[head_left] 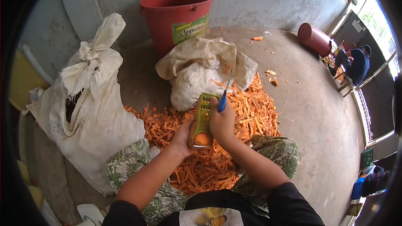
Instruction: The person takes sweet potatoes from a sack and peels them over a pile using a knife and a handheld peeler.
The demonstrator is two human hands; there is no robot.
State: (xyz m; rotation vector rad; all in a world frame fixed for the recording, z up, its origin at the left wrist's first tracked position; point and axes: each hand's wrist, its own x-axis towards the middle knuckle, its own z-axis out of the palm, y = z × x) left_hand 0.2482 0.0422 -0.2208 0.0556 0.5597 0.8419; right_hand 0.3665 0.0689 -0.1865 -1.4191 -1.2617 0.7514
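Observation:
Between my hands is a green slicer with a slotted top and a round opening at its lower end, where orange carrot shows. My left hand is wrapped round its lower left side. My right hand is closed round the blue handle of a knife, its blade pointing up and away, and rests against the slicer's right side. Below and around both hands spreads a large heap of cut carrot strips. A whitish sack lies crumpled at the heap's far side.
A red bucket stands by the wall. At left is a tied white sack with a torn opening. Carrot pieces are scattered on the floor. Far right, a person sits near a tipped red container.

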